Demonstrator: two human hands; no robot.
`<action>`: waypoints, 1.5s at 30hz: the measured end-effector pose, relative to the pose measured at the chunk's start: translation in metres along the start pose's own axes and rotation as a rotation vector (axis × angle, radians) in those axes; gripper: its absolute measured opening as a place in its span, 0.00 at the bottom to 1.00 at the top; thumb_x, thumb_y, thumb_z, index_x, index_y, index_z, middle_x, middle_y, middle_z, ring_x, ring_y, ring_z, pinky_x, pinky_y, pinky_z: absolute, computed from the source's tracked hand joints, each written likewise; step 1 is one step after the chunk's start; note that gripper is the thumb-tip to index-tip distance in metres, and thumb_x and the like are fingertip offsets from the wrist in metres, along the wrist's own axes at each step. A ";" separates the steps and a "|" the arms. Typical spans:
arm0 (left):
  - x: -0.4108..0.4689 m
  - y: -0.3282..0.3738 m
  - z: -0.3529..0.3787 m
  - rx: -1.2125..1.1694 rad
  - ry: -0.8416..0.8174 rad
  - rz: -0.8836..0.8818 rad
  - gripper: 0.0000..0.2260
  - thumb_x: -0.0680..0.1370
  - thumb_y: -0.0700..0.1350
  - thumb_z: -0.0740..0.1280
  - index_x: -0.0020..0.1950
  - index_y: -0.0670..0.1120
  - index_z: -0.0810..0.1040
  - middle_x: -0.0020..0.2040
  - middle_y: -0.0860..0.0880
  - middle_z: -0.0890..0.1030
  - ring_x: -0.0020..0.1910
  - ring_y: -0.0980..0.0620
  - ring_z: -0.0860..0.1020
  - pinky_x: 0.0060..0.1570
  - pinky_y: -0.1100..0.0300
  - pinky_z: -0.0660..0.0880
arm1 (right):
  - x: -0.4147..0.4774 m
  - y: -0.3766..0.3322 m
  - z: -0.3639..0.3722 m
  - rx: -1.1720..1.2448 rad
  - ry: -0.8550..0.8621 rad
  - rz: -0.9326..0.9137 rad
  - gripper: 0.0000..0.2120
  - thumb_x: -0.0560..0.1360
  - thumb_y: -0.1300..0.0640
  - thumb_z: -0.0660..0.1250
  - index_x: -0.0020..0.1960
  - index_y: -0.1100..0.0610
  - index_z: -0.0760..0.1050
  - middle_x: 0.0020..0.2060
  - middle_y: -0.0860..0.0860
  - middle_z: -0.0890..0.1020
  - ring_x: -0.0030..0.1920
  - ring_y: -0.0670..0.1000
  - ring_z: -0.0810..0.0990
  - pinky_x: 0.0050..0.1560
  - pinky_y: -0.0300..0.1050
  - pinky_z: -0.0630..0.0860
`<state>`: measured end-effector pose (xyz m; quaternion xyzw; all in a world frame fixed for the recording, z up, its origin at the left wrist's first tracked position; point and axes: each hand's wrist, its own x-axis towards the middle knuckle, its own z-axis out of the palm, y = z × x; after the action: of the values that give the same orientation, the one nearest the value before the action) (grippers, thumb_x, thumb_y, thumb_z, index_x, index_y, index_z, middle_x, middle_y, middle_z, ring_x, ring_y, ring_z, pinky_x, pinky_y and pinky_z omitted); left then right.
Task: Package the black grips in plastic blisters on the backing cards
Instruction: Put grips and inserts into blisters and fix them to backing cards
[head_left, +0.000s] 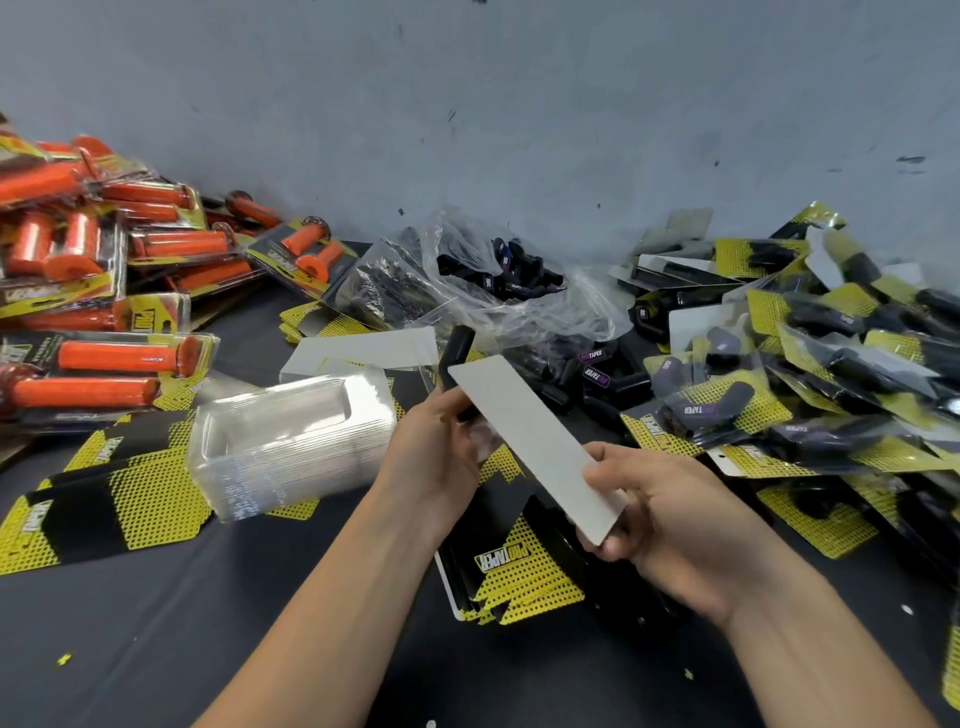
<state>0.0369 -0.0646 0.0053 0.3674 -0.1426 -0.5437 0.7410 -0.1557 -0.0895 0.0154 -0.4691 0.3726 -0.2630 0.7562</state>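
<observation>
A: We're mid-pack. Our left hand (436, 457) grips a black grip (458, 353), held up over the tabletop (208, 649). Our right hand (670, 519) pinches a backing card (535, 441) by its near end, blank side up.

B: Plenty done: packed black grips (831, 364) are heaped on our right. We judge plenty left, too. The bag of loose grips (509, 280) and the stack of blisters (291, 431) look well stocked.

A: Tight quarters! Orange packs (104, 260) crowd the left, and our open room is the dark strip nearest us.
</observation>
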 end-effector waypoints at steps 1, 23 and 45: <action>0.000 0.000 0.001 0.009 0.000 -0.003 0.13 0.83 0.37 0.60 0.66 0.37 0.78 0.52 0.41 0.84 0.36 0.52 0.83 0.36 0.61 0.81 | 0.000 0.001 0.002 -0.050 -0.010 -0.009 0.09 0.81 0.66 0.64 0.54 0.67 0.82 0.39 0.61 0.83 0.29 0.55 0.78 0.21 0.39 0.71; 0.006 -0.004 0.001 0.212 0.097 0.032 0.11 0.83 0.36 0.61 0.62 0.42 0.79 0.31 0.52 0.82 0.24 0.59 0.75 0.23 0.68 0.69 | 0.004 0.008 0.014 -0.036 0.180 -0.052 0.13 0.80 0.73 0.59 0.57 0.63 0.80 0.46 0.63 0.87 0.28 0.57 0.82 0.21 0.40 0.74; 0.001 0.008 -0.005 0.078 -0.138 -0.111 0.24 0.69 0.26 0.55 0.59 0.41 0.80 0.53 0.42 0.78 0.43 0.47 0.78 0.25 0.65 0.71 | 0.009 0.007 0.005 -0.032 0.259 -0.074 0.12 0.79 0.74 0.59 0.54 0.65 0.79 0.38 0.60 0.87 0.25 0.55 0.78 0.21 0.41 0.68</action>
<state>0.0458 -0.0626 0.0069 0.3649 -0.1941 -0.6019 0.6833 -0.1459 -0.0913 0.0078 -0.4567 0.4538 -0.3433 0.6838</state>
